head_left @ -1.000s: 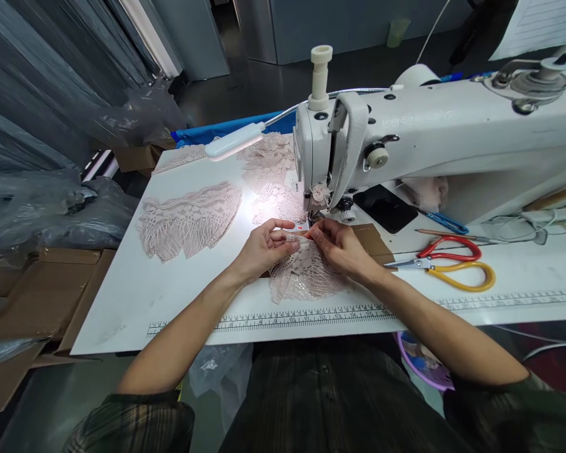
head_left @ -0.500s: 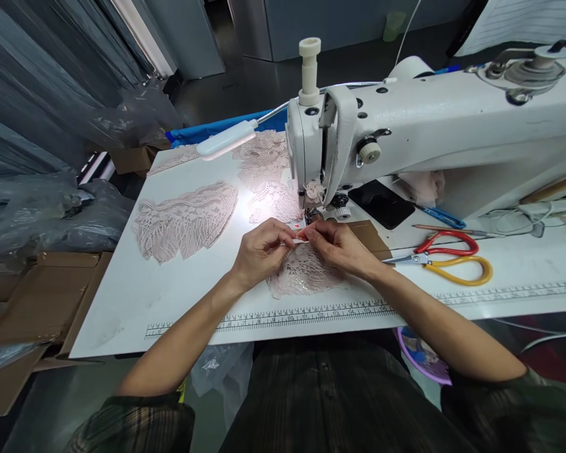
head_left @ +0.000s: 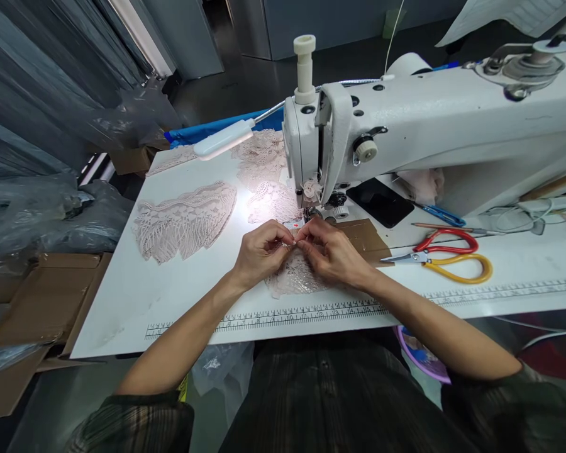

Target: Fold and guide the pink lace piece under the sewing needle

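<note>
Just in front of the sewing machine's [head_left: 306, 157] needle area, my left hand [head_left: 265, 251] and my right hand [head_left: 332, 251] meet fingertip to fingertip. Both pinch the upper edge of a pale pink lace piece [head_left: 299, 277], whose lower part hangs flat on the table below them. The exact spot between the fingertips is too small to make out. Behind the hands, under the lamp's light, lies another lace piece [head_left: 271, 201]. A larger scalloped lace piece [head_left: 183, 220] is spread out to the left.
Scissors [head_left: 446, 255] with red and yellow handles lie right of my right hand, by a brown card [head_left: 365, 242] and a black phone [head_left: 382, 202]. A lamp [head_left: 224, 139] reaches over the table from behind. A printed ruler [head_left: 264, 319] runs along the front edge.
My right hand has shifted slightly left, its fingers now closer against the left fingertips. The lace stays between them. The view has turned a little.
</note>
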`<control>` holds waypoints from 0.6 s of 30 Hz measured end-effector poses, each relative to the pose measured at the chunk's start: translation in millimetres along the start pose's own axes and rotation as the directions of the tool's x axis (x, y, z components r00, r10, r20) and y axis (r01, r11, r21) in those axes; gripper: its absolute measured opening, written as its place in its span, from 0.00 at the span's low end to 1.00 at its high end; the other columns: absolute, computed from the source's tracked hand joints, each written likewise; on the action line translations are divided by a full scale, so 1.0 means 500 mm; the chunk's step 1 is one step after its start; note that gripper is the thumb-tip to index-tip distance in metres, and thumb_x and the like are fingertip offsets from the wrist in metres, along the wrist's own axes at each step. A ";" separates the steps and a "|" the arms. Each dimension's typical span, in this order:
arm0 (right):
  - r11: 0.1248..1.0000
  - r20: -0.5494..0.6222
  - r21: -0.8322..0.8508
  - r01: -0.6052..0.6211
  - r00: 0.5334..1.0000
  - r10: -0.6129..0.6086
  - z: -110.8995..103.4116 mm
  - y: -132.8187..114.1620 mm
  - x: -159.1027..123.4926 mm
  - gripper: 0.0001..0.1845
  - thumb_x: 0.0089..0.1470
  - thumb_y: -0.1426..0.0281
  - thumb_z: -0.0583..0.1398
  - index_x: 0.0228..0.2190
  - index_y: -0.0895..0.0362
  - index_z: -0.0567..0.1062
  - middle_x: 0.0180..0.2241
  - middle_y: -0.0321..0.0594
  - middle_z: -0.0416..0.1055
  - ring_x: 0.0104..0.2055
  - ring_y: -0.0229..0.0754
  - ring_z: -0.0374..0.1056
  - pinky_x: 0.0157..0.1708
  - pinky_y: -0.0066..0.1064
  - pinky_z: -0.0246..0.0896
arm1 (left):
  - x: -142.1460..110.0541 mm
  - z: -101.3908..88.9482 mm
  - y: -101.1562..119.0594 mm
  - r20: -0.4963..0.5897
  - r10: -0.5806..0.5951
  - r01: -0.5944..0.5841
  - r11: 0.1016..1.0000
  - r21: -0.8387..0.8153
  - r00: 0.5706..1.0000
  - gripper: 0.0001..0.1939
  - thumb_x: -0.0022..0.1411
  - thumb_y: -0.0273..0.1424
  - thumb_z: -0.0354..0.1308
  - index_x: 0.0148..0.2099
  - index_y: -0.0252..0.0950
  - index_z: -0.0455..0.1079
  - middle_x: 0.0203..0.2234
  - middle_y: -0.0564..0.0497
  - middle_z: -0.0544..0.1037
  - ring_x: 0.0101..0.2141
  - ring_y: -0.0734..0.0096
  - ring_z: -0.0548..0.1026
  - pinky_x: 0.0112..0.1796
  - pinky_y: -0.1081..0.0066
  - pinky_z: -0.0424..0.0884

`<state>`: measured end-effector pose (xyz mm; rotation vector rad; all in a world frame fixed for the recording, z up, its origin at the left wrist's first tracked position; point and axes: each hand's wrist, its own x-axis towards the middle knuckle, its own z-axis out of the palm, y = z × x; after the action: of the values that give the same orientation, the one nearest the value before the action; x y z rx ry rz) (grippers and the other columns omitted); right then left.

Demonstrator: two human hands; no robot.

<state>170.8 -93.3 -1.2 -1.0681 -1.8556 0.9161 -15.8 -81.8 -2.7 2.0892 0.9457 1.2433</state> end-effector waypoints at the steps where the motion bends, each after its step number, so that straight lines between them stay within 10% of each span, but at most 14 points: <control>1: 0.996 0.003 0.073 -0.047 0.999 0.047 0.001 -0.001 0.001 0.04 0.56 0.71 0.57 0.32 0.57 0.72 0.31 0.39 0.68 0.32 0.38 0.61 0.34 0.33 0.55 | 0.000 0.001 -0.001 -0.005 -0.010 0.009 1.000 -0.015 1.000 0.07 0.54 0.18 0.61 0.30 0.34 0.71 0.28 0.52 0.75 0.28 0.77 0.74 0.26 0.77 0.68; 14: 0.513 0.200 0.764 -0.392 0.899 0.389 -0.013 -0.011 0.017 0.18 0.38 0.62 0.70 0.24 0.56 0.68 0.25 0.33 0.64 0.29 0.35 0.57 0.31 0.30 0.52 | 0.009 -0.009 -0.006 0.037 -0.148 0.153 0.968 -0.201 0.988 0.09 0.55 0.26 0.65 0.27 0.34 0.67 0.27 0.51 0.74 0.30 0.76 0.73 0.29 0.75 0.71; 18: 0.558 0.145 0.744 -0.369 0.903 0.403 -0.003 -0.006 0.015 0.15 0.39 0.64 0.69 0.25 0.57 0.70 0.25 0.33 0.65 0.30 0.36 0.59 0.32 0.30 0.53 | 0.004 0.000 0.000 0.167 -0.334 0.367 0.897 -0.247 0.928 0.17 0.54 0.36 0.69 0.41 0.35 0.68 0.33 0.49 0.77 0.33 0.71 0.77 0.34 0.72 0.75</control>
<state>168.7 -87.5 4.3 -0.9223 -0.9721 1.7256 -15.1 -80.1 -2.0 1.6670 0.9815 0.9849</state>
